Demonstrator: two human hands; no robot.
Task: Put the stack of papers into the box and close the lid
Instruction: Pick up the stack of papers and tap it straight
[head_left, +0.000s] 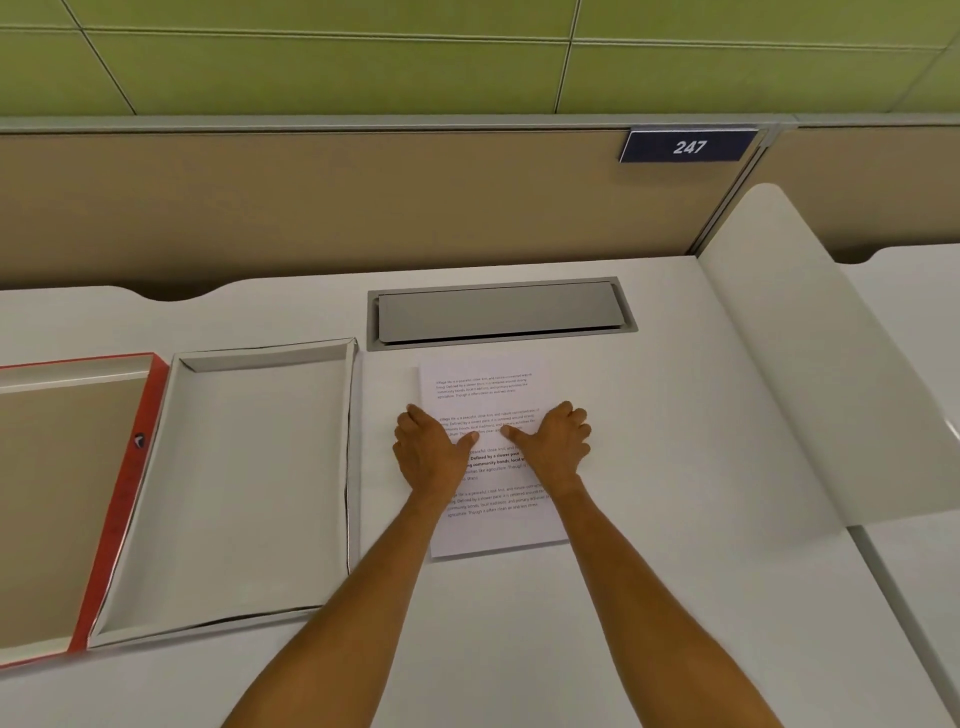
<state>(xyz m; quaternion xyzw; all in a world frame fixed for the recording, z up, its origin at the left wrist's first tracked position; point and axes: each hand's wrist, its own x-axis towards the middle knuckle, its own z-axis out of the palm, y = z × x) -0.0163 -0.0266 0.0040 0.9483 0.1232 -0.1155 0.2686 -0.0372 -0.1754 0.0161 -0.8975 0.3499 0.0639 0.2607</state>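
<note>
Papers (485, 387) lie under left hand (428, 449) and right hand (556, 447).

Printed paper stack (485, 384) lies flat beside open white box (249, 483).

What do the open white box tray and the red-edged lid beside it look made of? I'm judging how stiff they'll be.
White box tray: apparently thin matte cardboard, with folded corner flaps and slightly wavy walls. Red-edged lid: likely cardboard too, glossier red outside, plain tan inside.
</note>
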